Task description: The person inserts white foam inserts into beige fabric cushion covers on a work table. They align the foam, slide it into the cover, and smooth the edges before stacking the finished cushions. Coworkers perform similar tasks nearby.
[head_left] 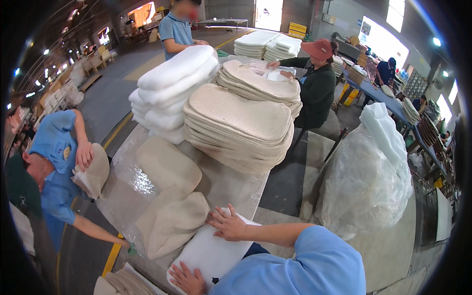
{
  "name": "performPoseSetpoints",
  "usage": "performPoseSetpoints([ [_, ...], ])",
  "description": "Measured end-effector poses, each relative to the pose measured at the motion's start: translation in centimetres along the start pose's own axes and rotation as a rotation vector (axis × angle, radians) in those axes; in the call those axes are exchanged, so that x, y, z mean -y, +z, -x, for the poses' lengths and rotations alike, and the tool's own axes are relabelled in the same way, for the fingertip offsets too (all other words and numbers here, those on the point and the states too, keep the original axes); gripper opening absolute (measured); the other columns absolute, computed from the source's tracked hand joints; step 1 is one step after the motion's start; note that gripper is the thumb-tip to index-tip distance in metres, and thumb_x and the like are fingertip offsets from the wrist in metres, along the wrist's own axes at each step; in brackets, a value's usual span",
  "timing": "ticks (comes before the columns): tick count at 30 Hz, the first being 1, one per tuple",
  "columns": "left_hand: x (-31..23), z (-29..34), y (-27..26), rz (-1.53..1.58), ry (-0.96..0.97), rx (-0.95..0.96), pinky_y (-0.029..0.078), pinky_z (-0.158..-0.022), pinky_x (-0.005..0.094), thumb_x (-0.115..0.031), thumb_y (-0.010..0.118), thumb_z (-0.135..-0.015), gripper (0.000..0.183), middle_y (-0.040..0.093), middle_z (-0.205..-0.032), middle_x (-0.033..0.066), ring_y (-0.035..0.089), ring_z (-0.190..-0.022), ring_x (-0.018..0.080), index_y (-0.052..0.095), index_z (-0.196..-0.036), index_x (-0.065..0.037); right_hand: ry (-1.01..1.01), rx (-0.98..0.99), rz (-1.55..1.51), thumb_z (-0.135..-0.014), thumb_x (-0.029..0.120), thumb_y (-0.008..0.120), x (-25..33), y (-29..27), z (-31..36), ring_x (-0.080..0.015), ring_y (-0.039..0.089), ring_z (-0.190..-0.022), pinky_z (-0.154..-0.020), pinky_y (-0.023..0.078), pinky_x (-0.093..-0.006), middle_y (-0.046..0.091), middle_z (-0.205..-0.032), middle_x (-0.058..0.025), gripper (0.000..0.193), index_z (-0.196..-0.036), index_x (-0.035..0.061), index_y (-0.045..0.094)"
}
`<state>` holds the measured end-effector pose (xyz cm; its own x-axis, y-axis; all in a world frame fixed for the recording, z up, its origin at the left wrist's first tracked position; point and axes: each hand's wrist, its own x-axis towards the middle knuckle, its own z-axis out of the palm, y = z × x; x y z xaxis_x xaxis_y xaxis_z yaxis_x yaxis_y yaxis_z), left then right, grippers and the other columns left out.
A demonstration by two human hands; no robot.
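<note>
A white foam pad lies near me at the front edge of the plastic-covered table. My right hand rests on its far edge, fingers spread and palm down. Lower down, my left hand lies flat on the pad's near left part with its fingers apart. Just beyond is a rumpled beige fabric cover, close to my right fingertips. Behind that a smoother beige cushion piece lies on the table.
A tall stack of beige pads stands ahead beside white padding. Co-workers in a blue shirt and a red cap work left and far right. A plastic-wrapped bundle stands right; beige pieces lie lower left.
</note>
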<state>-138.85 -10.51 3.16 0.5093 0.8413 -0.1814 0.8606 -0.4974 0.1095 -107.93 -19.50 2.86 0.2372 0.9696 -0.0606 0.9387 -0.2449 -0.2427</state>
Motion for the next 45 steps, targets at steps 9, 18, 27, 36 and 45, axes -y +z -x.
performPoseSetpoints([
  [9, 1.3, -0.9, -1.1, 0.025, -0.004, -0.094, 0.031, -0.122, 0.063, -0.055, 0.056, -0.104, 0.074, 0.043, -0.165, 0.027, 0.038, -0.152, 0.049, 0.047, -0.162, -0.009, 0.111, -0.121, -0.302, -0.108, 0.048, 0.055, -3.1, 0.0, -1.2, -0.0378, 0.049, -0.143, -0.115, 0.041, -0.0564, 0.053, -0.156, -0.0153, 0.054, -0.152, 0.0156, 0.056],
  [18, 8.3, -1.9, -0.7, 0.798, -0.469, 0.002, 0.048, -0.108, 0.052, -0.054, 0.057, -0.107, 0.072, 0.062, -0.14, 0.0341, 0.059, -0.128, 0.0471, 0.061, -0.142, 0.01, 0.57, 0.045, -0.877, -0.11, 0.053, 0.05, -5.9, 0.8, -2.5, -0.0407, 0.069, -0.118, -0.101, 0.053, -0.0481, 0.074, -0.124, -0.0223, 0.056, -0.134, 0.0055, 0.069],
  [27, 8.1, -4.5, 3.2, 1.327, -0.589, 0.095, 0.046, -0.112, 0.0496, -0.058, 0.049, -0.11, 0.072, 0.063, -0.143, 0.0253, 0.058, -0.133, 0.0387, 0.058, -0.145, 0.004, 0.612, 0.15, -0.839, -0.109, 0.065, 0.042, -7.0, 2.5, -2.5, -0.0425, 0.069, -0.119, -0.101, 0.052, -0.049, 0.074, -0.125, -0.0252, 0.074, -0.132, 0.0006, 0.07],
  [36, 11.1, -4.3, 3.2, 1.974, -0.508, 0.353, 0.042, -0.119, 0.0487, -0.057, 0.047, -0.111, 0.066, 0.062, -0.147, 0.0184, 0.054, -0.143, 0.0322, 0.058, -0.147, -0.003, 0.545, 0.361, -0.735, -0.108, 0.074, 0.028, -11.3, 3.5, -4.1, -0.0426, 0.063, -0.13, -0.112, 0.046, -0.0539, 0.067, -0.139, -0.0273, 0.089, -0.138, -0.0005, 0.068],
  [45, 12.6, -4.3, -1.0, 1.421, -0.773, 0.105, 0.05, -0.098, 0.0425, -0.065, 0.048, -0.108, 0.077, 0.065, -0.138, 0.016, 0.063, -0.114, 0.0266, 0.057, -0.146, 0.002, 0.588, 0.162, -1.095, -0.112, 0.066, 0.037, -9.9, 1.4, -5.3, -0.0325, 0.068, -0.117, -0.1, 0.052, -0.0438, 0.073, -0.127, -0.0148, 0.077, -0.125, -0.0017, 0.072],
])
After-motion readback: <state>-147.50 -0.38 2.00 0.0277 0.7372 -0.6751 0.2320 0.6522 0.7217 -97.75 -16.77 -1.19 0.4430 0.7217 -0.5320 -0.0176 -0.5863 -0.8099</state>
